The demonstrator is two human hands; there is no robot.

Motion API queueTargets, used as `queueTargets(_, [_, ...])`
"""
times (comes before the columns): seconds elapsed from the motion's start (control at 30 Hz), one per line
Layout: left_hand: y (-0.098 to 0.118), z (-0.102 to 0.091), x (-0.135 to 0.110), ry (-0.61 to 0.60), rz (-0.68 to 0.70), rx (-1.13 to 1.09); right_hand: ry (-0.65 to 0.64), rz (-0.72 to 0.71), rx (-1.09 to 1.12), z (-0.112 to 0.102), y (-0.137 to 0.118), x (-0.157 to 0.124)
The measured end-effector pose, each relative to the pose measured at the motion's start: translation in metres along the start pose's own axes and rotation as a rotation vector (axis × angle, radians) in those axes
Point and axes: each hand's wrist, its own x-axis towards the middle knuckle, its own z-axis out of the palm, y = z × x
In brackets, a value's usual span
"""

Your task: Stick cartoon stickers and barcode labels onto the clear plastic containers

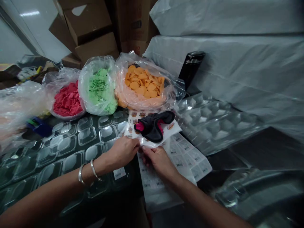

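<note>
My left hand [122,151] and my right hand [158,161] meet at the near edge of a white sticker sheet [152,139] printed with small round logos. Both hands pinch that edge with closed fingers. Two silver bangles ring my left wrist. A black and pink cloth [153,126] lies on top of the sheet. Under my right hand are sheets of barcode labels [187,155]. One loose barcode label [119,173] sticks to the clear tray below my left wrist.
Three open plastic bags stand behind: red pieces [67,101], green pieces [102,88], orange round chips [142,84]. Clear compartment trays [78,136] cover the left; another tray stack [213,120] lies right. A black bottle [191,68], cardboard boxes [87,28] and plastic-wrapped bundles [237,63] are behind.
</note>
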Motion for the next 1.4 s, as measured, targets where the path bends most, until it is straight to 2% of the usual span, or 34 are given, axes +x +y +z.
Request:
queueTargets(0.2, [0.006, -0.001, 0.004, -0.05, 0.015, 0.2, -0.024, 0.01, 0.031, -0.001, -0.001, 0.005])
queueTargets(0.37, [0.007, -0.003, 0.012, -0.056, -0.019, 0.23, 0.004, 0.06, 0.093, -0.004, -0.002, 0.006])
queueTargets(0.43, [0.0, -0.003, 0.013, 0.016, -0.027, 0.183, 0.009, 0.071, 0.104, -0.004, -0.001, 0.007])
queueTargets(0.57, [-0.017, -0.004, 0.007, 0.236, -0.048, -0.002, 0.016, 0.093, 0.103, -0.004, -0.001, 0.007])
queueTargets(0.63, [-0.018, -0.004, 0.0, 0.277, -0.014, -0.113, 0.012, 0.088, 0.084, -0.003, -0.002, 0.007])
queueTargets(0.73, [-0.012, -0.001, -0.005, 0.242, 0.029, -0.13, 0.001, 0.068, 0.036, -0.002, -0.003, 0.005])
queueTargets(0.9, [0.0, 0.002, -0.001, 0.112, 0.005, 0.055, -0.008, 0.045, 0.036, 0.001, -0.004, 0.006])
queueTargets(1.03, [0.004, 0.003, 0.001, 0.101, 0.097, 0.23, -0.008, 0.03, 0.082, 0.001, -0.001, 0.011])
queueTargets(1.13, [-0.001, 0.005, 0.005, 0.114, 0.129, 0.261, -0.003, 0.026, 0.086, 0.001, 0.0, 0.013])
queueTargets(1.2, [-0.011, 0.004, 0.01, 0.149, 0.087, 0.202, 0.011, 0.046, 0.071, 0.001, -0.001, 0.013])
queueTargets(1.33, [-0.027, 0.0, 0.01, 0.326, -0.05, 0.061, 0.04, 0.11, 0.055, 0.0, -0.006, 0.01])
queueTargets(1.4, [-0.026, 0.0, 0.003, 0.351, 0.006, 0.051, 0.018, 0.1, 0.033, 0.0, -0.009, 0.009])
